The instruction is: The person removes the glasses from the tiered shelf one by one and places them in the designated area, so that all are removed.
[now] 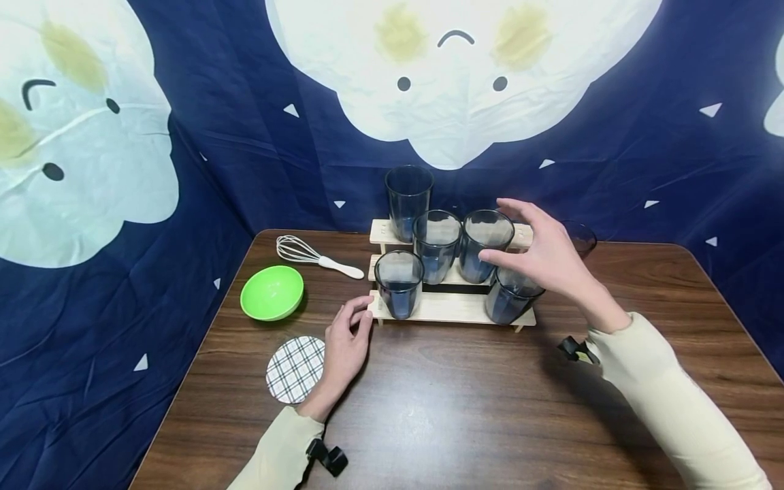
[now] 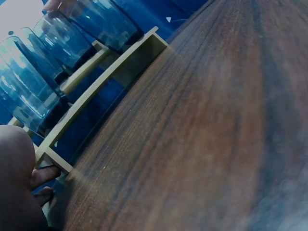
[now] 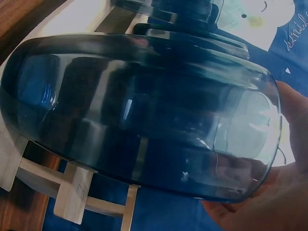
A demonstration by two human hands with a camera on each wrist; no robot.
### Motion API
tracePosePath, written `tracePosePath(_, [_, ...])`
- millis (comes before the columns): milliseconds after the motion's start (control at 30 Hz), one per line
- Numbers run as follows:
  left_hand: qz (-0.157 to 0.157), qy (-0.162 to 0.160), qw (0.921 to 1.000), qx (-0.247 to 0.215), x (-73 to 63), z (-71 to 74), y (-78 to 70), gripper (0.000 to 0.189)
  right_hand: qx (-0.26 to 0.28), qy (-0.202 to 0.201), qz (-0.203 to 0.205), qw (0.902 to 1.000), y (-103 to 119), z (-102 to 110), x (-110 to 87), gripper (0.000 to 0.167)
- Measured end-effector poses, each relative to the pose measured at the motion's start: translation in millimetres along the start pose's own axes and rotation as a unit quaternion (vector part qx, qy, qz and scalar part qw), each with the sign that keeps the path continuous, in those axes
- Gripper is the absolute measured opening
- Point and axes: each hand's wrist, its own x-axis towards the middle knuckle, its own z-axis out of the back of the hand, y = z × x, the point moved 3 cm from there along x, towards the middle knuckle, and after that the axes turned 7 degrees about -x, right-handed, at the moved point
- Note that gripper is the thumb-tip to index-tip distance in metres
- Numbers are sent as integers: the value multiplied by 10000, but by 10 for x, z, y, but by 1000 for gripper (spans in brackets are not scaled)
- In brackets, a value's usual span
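A three-step wooden rack (image 1: 456, 307) holds several smoky blue drinking glasses. My left hand (image 1: 346, 344) grips the left end of its lowest step, fingers beside the end leg (image 2: 58, 161) in the left wrist view. My right hand (image 1: 545, 255) is raised at the rack's right side, thumb and fingers spread in a wide C near the rim of a middle-step glass (image 1: 486, 238). Below that hand a front-step glass (image 1: 511, 299) is partly covered by it. In the right wrist view, a large glass (image 3: 144, 115) fills the foreground, with the fingers behind its rim.
Another front-step glass (image 1: 399, 289) stands at the left, one (image 1: 436, 248) on the middle step, one (image 1: 409, 204) on top. A glass rim (image 1: 582, 238) shows behind the right hand. Left lie a white whisk (image 1: 324, 262), a green bowl (image 1: 272, 292) and a checked coaster (image 1: 295, 369).
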Motion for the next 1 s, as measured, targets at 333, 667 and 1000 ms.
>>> tracePosePath(333, [-136,-3,9999,38,5,-5,95,24,-143,153,34,9998,2,-45,42,95])
tracePosePath(667, [-102,3,9999,-47,-3,-5,78,24,-75,155,-82,9998,-52,-79,54,86])
tracePosePath(1000, [155,83,9998,24,14,-12,138,26,41,94,-220,9997,-52,-74,67,82])
